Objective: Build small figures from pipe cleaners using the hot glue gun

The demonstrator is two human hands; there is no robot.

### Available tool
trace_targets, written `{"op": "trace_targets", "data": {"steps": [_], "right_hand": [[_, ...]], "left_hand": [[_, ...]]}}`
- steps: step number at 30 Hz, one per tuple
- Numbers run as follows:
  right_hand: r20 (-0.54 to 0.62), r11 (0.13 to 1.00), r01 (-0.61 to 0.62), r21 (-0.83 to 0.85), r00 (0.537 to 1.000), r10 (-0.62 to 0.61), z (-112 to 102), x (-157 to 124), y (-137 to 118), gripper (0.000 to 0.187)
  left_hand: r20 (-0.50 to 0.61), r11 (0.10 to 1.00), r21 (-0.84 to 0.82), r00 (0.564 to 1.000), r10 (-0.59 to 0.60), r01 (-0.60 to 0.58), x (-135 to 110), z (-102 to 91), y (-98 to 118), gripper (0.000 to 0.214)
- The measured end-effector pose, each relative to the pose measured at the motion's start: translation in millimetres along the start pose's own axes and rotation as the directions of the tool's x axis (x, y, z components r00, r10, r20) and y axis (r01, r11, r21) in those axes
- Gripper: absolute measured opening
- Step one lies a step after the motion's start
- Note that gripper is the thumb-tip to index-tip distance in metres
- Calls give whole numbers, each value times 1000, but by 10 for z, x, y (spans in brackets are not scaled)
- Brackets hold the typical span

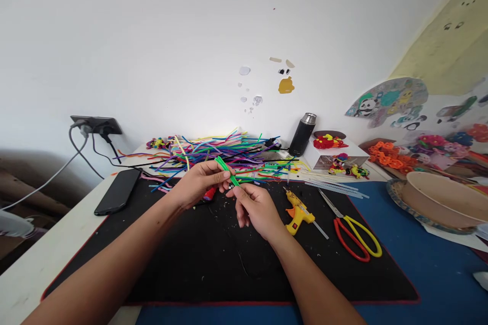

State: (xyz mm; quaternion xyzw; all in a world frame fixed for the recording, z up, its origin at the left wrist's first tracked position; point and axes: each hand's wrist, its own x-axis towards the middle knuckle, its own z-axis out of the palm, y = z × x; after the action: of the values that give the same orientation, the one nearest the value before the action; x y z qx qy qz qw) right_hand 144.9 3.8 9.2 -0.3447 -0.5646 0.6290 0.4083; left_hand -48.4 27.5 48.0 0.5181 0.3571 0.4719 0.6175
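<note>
Between my two hands is a short green bundle of pipe cleaners (pixel 221 163), tilted with its upper end to the left. My left hand (pixel 204 179) pinches it with thumb and fingers around the middle. My right hand (pixel 254 208) closes thumb and fingertips on its lower end. Both hands are raised over a black mat (pixel 183 264). Behind them lies a heap of colourful pipe cleaners (pixel 213 150). A red item (pixel 209 194), partly covered by my left hand, rests on the mat.
On the mat's right lie a yellow hot glue gun (pixel 299 213) and scissors (pixel 353 233), with glue sticks (pixel 337 188) behind. A phone (pixel 117 192) lies at left. A black thermos (pixel 303 134), a white box (pixel 320 160) and a basket (pixel 415 208) stand at the back and right.
</note>
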Motion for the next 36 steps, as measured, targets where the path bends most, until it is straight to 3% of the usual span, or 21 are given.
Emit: {"op": "trace_targets", "data": {"steps": [7, 18, 29, 36], "right_hand": [[-22, 996, -18, 87, 1000, 20, -29, 7, -1, 52], [-64, 1000, -16, 18, 998, 17, -53, 31, 17, 47], [-130, 965, -37, 260, 989, 73, -67, 21, -27, 53], [-93, 981, -48, 187, 993, 67, -48, 14, -28, 54]], "left_hand": [[-96, 999, -26, 995, 29, -32, 12, -38, 62, 33], [-152, 999, 32, 987, 47, -43, 37, -15, 67, 34], [-185, 995, 36, 978, 100, -95, 35, -52, 109, 36], [-189, 987, 116, 974, 128, -108, 40, -17, 59, 36]]}}
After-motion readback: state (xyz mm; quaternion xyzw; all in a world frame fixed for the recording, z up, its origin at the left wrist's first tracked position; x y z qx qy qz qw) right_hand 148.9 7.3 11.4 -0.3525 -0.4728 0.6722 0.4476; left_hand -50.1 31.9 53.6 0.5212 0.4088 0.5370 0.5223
